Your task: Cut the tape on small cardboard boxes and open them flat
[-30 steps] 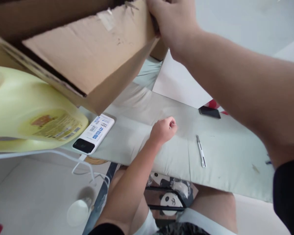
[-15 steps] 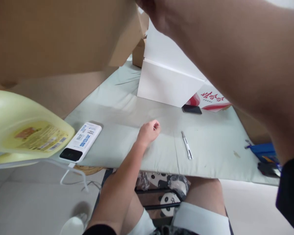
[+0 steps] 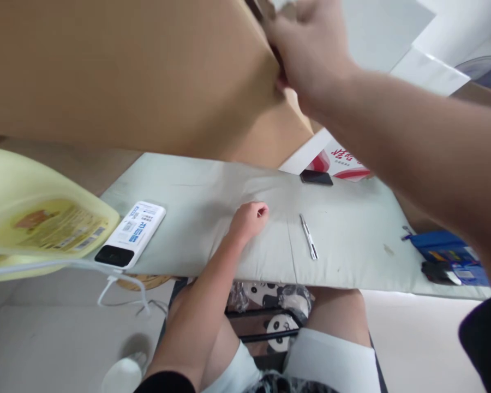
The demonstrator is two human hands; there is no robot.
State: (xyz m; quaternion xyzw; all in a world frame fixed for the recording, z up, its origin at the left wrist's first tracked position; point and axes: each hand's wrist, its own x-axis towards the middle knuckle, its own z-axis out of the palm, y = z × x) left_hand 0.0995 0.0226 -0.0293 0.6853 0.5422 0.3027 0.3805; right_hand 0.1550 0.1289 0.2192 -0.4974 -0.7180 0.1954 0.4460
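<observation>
My right hand (image 3: 311,60) reaches across the upper part of the view. Its fingers are curled over the edge of a large brown cardboard box (image 3: 139,76), which hangs tilted above the far side of the table. What lies inside the box is hidden. On the table cloth rests my left hand (image 3: 250,219), curled into a loose fist with nothing showing in it. A white and black pen (image 3: 309,236) lies to the right of that fist. Farther back, a black phone (image 3: 316,177) lies by a white box with red print (image 3: 343,162).
At the left stand a pale yellow jug (image 3: 45,202) and a white power bank (image 3: 131,233) with a cable (image 3: 113,277). A blue pouch (image 3: 442,245) lies near the right table edge. More white boxes (image 3: 429,71) are behind my right arm.
The cardboard box has swung rightward and now covers most of the white box behind it. My right hand has come further into view with it. My left fist stays in place.
</observation>
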